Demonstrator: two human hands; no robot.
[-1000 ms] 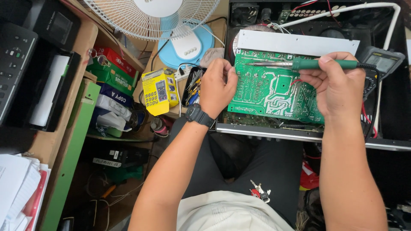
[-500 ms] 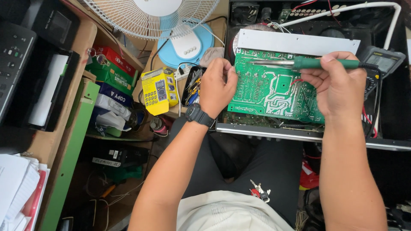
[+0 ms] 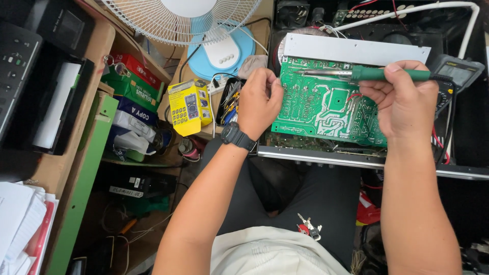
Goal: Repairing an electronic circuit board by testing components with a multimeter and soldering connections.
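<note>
Two hands at a green board

The right hand [image 3: 405, 104] grips a green soldering iron [image 3: 367, 74]; the left hand [image 3: 259, 102] pinches the circuit board's [image 3: 326, 109] edge.

The middle of the board [image 3: 326, 109] lies bare between the left hand [image 3: 259, 102] at its left edge and the right hand [image 3: 405, 104] on its right; the iron [image 3: 367, 74] bars the top, a fan [image 3: 204, 25] and yellow box [image 3: 188, 107] crowd the left
</note>
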